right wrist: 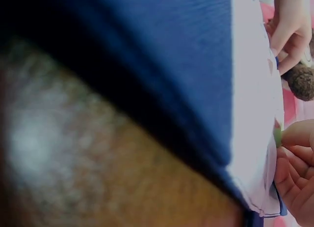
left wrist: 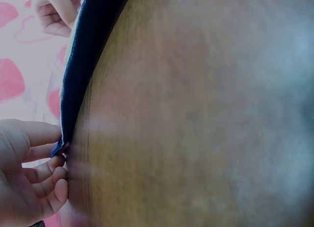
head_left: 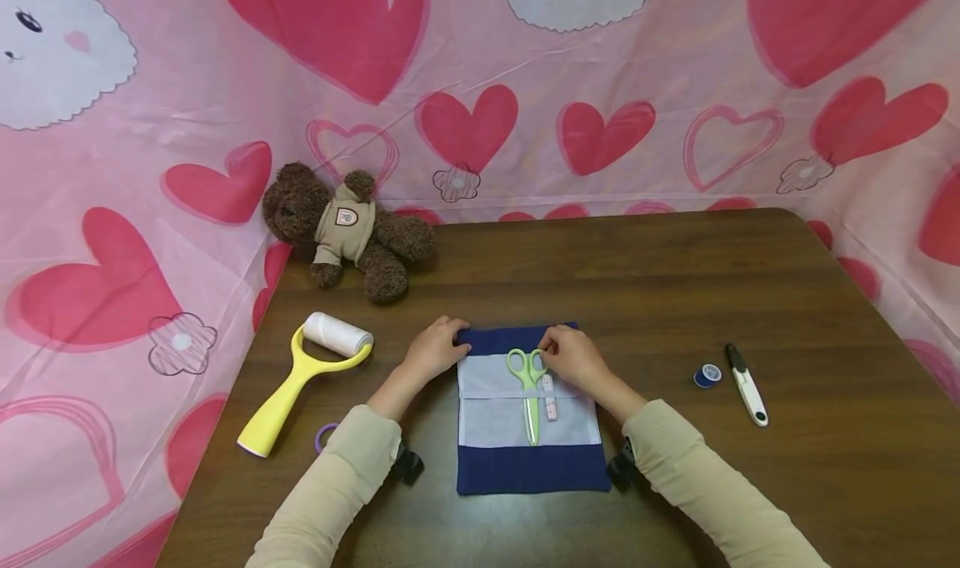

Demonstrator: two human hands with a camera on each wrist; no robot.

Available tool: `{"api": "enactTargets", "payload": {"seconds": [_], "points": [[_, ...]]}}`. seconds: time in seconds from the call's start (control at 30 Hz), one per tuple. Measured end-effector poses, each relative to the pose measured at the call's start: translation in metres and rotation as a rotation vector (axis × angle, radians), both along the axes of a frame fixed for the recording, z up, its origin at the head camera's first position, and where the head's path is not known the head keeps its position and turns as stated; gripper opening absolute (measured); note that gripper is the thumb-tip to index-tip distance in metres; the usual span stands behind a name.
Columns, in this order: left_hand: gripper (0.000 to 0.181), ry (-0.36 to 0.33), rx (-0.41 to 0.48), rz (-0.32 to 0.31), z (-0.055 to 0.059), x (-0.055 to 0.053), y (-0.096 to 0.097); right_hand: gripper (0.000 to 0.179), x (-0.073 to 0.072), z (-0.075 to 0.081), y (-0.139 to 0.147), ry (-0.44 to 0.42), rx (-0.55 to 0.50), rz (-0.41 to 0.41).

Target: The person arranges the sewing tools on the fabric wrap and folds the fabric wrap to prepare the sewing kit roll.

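Observation:
A navy and pale-grey fabric tool pouch (head_left: 491,422) lies unrolled on the table, a band across its middle. Tucked through the band are green scissors (head_left: 532,406), handles upward, beside a short pink-white strip (head_left: 551,407). My left hand (head_left: 437,347) pinches the pouch's top left corner; in the left wrist view, thumb and fingers meet on the navy hem (left wrist: 78,84). At the scissors' right handle loop is my right hand (head_left: 573,356), its fingertips pinching the green handle (right wrist: 277,134) in the right wrist view. Its other fingers curl beneath.
A yellow-handled lint roller (head_left: 281,401) lies left, near a purple ring (head_left: 322,436) partly hidden by the left sleeve. A teddy bear (head_left: 348,226) lies at the back left. To the right are a blue thread spool (head_left: 707,376) and a white-and-black cutter-like tool (head_left: 747,386).

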State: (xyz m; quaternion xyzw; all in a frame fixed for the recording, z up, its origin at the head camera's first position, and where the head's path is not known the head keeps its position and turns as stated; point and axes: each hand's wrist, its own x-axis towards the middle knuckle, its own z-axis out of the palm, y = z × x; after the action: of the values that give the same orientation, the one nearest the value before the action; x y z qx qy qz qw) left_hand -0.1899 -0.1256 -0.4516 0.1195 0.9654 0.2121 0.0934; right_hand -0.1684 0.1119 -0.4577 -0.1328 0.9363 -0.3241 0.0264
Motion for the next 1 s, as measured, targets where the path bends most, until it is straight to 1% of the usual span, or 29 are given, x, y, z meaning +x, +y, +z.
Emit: {"api": "enactTargets", "payload": {"seconds": [0.2,0.33,0.47,0.57,0.67,0.77,0.83,0.9,1.0], "points": [[0.036,0.002,0.004,-0.004,0.0,0.0,0.001,0.003,0.003,-0.002,-0.002,0.093,0.088,0.033],[0.036,0.001,-0.001,0.004,0.0,0.0,0.001,0.003,0.004,-0.001,-0.003,0.119,0.141,0.058],[0.036,-0.002,-0.003,0.01,0.0,0.0,0.001,0.007,0.007,0.004,-0.002,0.132,0.149,0.063],[0.036,-0.002,-0.001,0.007,0.001,0.001,0.002,0.012,0.01,0.01,0.005,0.18,0.142,0.056],[0.036,0.0,-0.001,0.004,0.002,0.001,0.002,0.015,0.012,0.019,0.017,0.23,0.137,0.045],[0.036,0.001,-0.002,0.007,0.002,0.002,0.002,0.017,0.015,0.03,0.035,0.265,0.125,0.021],[0.036,0.002,-0.005,0.01,0.002,0.002,0.002,0.018,0.017,0.036,0.051,0.283,0.116,-0.007],[0.036,0.001,-0.008,0.01,0.001,0.001,0.002,0.018,0.019,0.041,0.07,0.32,0.105,-0.039],[0.036,0.002,-0.008,0.005,0.0,0.0,0.002,0.018,0.028,0.046,0.099,0.359,0.105,-0.103]]}}
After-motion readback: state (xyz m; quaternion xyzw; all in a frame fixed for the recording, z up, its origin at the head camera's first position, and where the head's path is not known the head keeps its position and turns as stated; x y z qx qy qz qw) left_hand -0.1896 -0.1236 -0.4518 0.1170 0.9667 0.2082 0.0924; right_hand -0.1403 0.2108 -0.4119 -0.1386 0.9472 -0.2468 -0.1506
